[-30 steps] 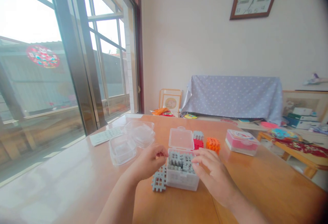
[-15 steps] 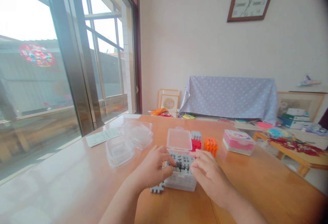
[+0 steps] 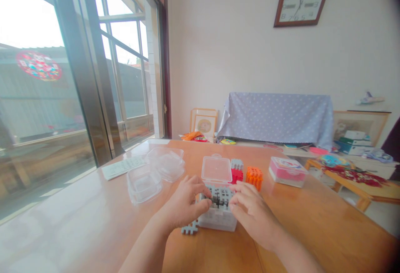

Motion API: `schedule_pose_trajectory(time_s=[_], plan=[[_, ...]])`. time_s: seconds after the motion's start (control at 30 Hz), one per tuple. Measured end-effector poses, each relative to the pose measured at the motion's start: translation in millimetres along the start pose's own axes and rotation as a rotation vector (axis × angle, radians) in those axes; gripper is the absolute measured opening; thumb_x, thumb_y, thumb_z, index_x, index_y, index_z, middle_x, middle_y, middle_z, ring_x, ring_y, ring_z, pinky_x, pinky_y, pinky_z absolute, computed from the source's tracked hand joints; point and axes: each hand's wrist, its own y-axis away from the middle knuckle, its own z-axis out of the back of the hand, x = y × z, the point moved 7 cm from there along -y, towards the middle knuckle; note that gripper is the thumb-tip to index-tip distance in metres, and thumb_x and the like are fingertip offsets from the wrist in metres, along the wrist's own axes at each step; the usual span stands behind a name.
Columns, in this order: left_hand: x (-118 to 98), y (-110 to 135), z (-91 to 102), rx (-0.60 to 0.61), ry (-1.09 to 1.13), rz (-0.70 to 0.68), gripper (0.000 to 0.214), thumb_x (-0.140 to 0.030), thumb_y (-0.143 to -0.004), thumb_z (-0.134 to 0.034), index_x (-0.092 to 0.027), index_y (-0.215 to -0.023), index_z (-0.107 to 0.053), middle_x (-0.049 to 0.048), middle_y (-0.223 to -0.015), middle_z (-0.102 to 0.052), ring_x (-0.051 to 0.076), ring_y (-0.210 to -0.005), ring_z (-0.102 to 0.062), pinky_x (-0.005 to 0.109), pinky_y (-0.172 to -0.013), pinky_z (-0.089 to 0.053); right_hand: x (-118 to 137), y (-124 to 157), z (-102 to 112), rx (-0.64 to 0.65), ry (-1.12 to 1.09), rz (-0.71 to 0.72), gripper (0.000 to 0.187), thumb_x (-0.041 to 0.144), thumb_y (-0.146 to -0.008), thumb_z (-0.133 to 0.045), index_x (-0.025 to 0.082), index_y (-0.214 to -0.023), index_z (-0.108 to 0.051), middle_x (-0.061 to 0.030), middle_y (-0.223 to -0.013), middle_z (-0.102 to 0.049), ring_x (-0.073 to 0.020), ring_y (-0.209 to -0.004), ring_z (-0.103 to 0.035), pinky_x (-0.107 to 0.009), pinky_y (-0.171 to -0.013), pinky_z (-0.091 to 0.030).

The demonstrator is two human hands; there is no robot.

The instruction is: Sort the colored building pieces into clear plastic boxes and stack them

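Note:
A clear plastic box (image 3: 218, 221) stands in front of me, its lid (image 3: 216, 169) swung back. Grey interlocking blocks (image 3: 223, 194) with notched edges fill it up to the rim. At the box's left side, my left hand (image 3: 187, 200) has its thumb and bent index finger closed on the grey blocks. My right hand (image 3: 251, 208) grips the right side, thumb by the front corner and fingers over the rim; its fingertips partly hide the edge. A loose grey notched piece (image 3: 189, 227) lies on the table below my left hand.
Behind the box stand a red block cube (image 3: 236, 176), a grey one (image 3: 237, 164) and an orange one (image 3: 254, 177). A pink-and-white lidded box (image 3: 287, 172) is at the right. Clear empty containers (image 3: 144, 183) and a paper sheet (image 3: 124, 167) lie left on the wooden table (image 3: 312, 227).
The whole view has shifted slightly, with things a little further left. Both hands stay at the sides of the box, with hardly any movement of the fingers.

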Motion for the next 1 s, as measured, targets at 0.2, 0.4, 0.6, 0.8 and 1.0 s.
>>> schedule_pose_trajectory(time_s=[0.2,0.4,0.6,0.8,1.0], plan=[[26,-4,12.9,-0.042,-0.071,0.084,0.026,-0.023,-0.091,-0.042,-0.021,-0.087,-0.068,0.0036,-0.092,-0.066,0.02,-0.094,-0.058,0.033,-0.086,-0.044,1,0,3,-0.028,-0.021,0.018,0.02,0.031,-0.092,-0.052,0.027,-0.081,-0.069,-0.0033,-0.123,-0.065,-0.0267,-0.129,-0.047,-0.049,-0.108,-0.04],[81,10,10.8,0.081,-0.245,0.332,0.019,-0.02,-0.077,-0.054,-0.02,-0.092,-0.067,0.0049,-0.095,-0.069,0.021,-0.086,-0.062,0.03,-0.073,-0.047,-4,-1,7,-0.107,-0.044,0.027,0.022,0.038,-0.095,-0.05,0.027,-0.088,-0.068,-0.005,-0.118,-0.066,-0.0273,-0.125,-0.05,-0.049,-0.107,-0.04],[93,16,-9.2,0.194,-0.325,0.344,0.032,-0.031,-0.072,-0.066,-0.023,-0.103,-0.072,0.0087,-0.11,-0.067,0.027,-0.099,-0.063,0.032,-0.078,-0.05,-8,1,3,-0.116,-0.045,0.024,0.021,0.041,-0.095,-0.051,0.029,-0.093,-0.068,-0.004,-0.121,-0.065,-0.026,-0.125,-0.051,-0.047,-0.106,-0.041],[103,11,-16.4,0.188,-0.374,0.371,0.022,-0.021,-0.07,-0.064,-0.022,-0.09,-0.074,0.0085,-0.103,-0.068,0.025,-0.092,-0.066,0.031,-0.074,-0.05,-10,2,-1,-0.107,-0.049,0.015,0.024,0.044,-0.095,-0.051,0.028,-0.097,-0.068,-0.0047,-0.122,-0.065,-0.0261,-0.124,-0.051,-0.048,-0.107,-0.041],[108,9,-22.1,0.204,-0.37,0.382,0.018,-0.021,-0.067,-0.067,-0.021,-0.084,-0.072,0.0075,-0.099,-0.07,0.022,-0.08,-0.066,0.028,-0.063,-0.047,-13,1,-3,-0.108,-0.03,-0.001,0.025,0.047,-0.094,-0.052,0.029,-0.099,-0.069,-0.0047,-0.125,-0.064,-0.0271,-0.125,-0.051,-0.048,-0.107,-0.041]])
